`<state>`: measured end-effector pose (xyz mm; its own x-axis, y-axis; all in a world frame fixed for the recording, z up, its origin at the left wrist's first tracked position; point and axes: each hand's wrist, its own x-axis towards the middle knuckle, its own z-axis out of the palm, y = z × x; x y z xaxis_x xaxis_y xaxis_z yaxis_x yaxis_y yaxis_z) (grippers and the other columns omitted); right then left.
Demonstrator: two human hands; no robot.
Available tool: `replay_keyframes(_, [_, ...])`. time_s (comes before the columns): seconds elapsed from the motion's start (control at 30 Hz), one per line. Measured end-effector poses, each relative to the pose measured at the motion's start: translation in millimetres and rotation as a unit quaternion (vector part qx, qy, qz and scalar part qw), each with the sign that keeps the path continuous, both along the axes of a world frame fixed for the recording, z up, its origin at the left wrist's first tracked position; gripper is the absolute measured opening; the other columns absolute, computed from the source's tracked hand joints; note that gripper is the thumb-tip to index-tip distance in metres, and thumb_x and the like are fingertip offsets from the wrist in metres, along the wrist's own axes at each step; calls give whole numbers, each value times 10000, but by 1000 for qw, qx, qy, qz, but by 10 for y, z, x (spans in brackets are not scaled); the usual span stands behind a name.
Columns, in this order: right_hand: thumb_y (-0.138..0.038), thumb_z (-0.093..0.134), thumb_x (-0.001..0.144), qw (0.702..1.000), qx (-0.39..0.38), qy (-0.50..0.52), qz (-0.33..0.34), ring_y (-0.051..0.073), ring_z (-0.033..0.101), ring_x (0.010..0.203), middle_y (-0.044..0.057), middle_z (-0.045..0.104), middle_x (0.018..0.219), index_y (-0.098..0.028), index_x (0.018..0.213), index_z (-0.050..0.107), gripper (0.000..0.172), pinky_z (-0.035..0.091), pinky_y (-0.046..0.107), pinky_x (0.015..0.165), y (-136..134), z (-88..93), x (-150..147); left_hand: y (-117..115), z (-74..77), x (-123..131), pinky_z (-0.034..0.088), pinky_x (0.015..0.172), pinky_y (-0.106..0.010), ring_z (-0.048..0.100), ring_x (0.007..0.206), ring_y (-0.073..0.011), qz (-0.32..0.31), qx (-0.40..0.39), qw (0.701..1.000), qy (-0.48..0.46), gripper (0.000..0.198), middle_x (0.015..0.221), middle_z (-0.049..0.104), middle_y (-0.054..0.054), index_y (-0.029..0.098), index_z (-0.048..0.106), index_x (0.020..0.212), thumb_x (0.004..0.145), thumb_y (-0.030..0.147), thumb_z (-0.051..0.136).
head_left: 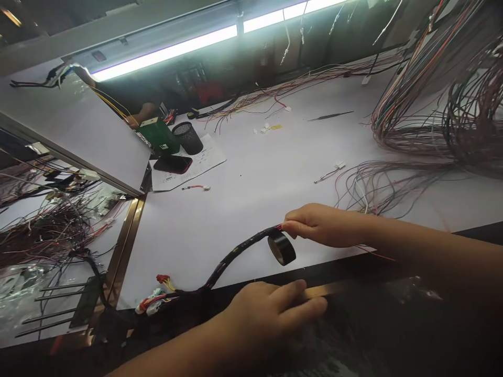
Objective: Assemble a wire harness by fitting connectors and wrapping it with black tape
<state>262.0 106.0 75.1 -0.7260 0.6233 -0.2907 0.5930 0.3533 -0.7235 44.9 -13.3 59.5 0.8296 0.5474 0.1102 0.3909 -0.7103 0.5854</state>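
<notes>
A black-taped wire harness arcs across the front of the white table, with red wires showing at its right end. My right hand is closed on that end, thumb and fingers pinched together. Just below the pinch hangs a roll of black tape, touching the harness. My left hand is below the roll, its fingers stretched out and apart. Beyond its fingertips is a blurred yellowish strip that I cannot identify. White and red connectors end the harness at lower left.
Loose wire bundles spread over the right side. At the back left stand a green box and a black mesh cup, near a phone on paper. A thin pointed tool lies farther back. A white partition borders the left.
</notes>
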Motion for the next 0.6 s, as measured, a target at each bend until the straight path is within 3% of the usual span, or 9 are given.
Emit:
replay_keyframes(0.07, [-534, 301, 991, 1000, 0, 6, 17, 168, 535, 677, 34, 616, 742, -172, 811, 594, 499, 371, 267, 619, 5, 47, 3, 125, 108, -101, 532, 712, -308, 640, 840, -171, 53, -2, 994, -93, 445, 1105, 663, -74, 296, 432, 1338, 916, 157, 417])
replay_keyframes(0.13, [-534, 295, 992, 999, -8, -6, 30, 164, 524, 652, 30, 606, 727, -177, 817, 591, 496, 362, 266, 600, -23, 81, 5, 381, 254, -193, 523, 761, -292, 622, 875, -141, 152, -3, 975, -160, 392, 1088, 647, -48, 283, 536, 1213, 890, 96, 417])
replay_keyframes(0.2, [-536, 285, 993, 999, -18, -19, 37, 160, 515, 635, 27, 596, 721, -180, 818, 580, 494, 355, 262, 579, -68, 105, 8, 696, 340, -265, 520, 791, -320, 611, 899, -150, 276, -50, 950, -140, 304, 1139, 620, -64, 244, 581, 1141, 886, 146, 447])
replay_keyframes(0.23, [-535, 279, 993, 999, -19, -25, 39, 158, 508, 623, 26, 589, 713, -181, 814, 571, 492, 351, 260, 568, -91, 116, 9, 846, 341, -288, 522, 803, -333, 612, 924, -159, 305, -129, 938, -101, 312, 1194, 601, -71, 240, 566, 1173, 881, 183, 474])
replay_keyframes(0.3, [-522, 270, 995, 998, -7, -42, 47, 155, 495, 598, 26, 574, 695, -180, 798, 555, 486, 341, 262, 552, -128, 139, 12, 1083, 264, -296, 531, 792, -351, 636, 889, -167, 206, -351, 913, 5, 387, 1204, 610, -71, 248, 548, 1230, 844, 235, 561])
replay_keyframes(0.37, [-499, 281, 996, 997, 6, -56, 61, 156, 494, 589, 29, 575, 696, -179, 798, 554, 465, 335, 265, 548, -150, 163, 20, 1210, 125, -247, 534, 793, -361, 652, 902, -186, 50, -523, 849, 54, 513, 1143, 641, -58, 259, 515, 1283, 788, 239, 650])
replay_keyframes(0.47, [-475, 314, 996, 993, 14, -79, 84, 159, 511, 600, 32, 593, 714, -185, 801, 566, 430, 328, 263, 541, -170, 194, 53, 1227, -62, -114, 531, 759, -340, 660, 899, -195, -94, -642, 759, 56, 445, 1057, 663, -42, 232, 583, 1180, 751, 240, 702])
replay_keyframes(0.53, [-477, 314, 1001, 990, 33, -107, 89, 161, 520, 597, 29, 600, 711, -190, 790, 565, 436, 316, 262, 529, -190, 204, 88, 1183, -112, -49, 525, 691, -306, 671, 819, -172, -89, -678, 729, 46, 329, 1067, 656, -44, 209, 608, 1084, 768, 261, 682])
replay_keyframes(0.6, [-491, 297, 1007, 985, 57, -140, 86, 161, 521, 579, 26, 604, 701, -191, 781, 560, 459, 299, 263, 516, -218, 197, 122, 1122, -91, -30, 485, 562, -255, 655, 666, -130, -16, -695, 718, 39, 305, 1052, 654, -37, 222, 575, 1088, 802, 309, 638])
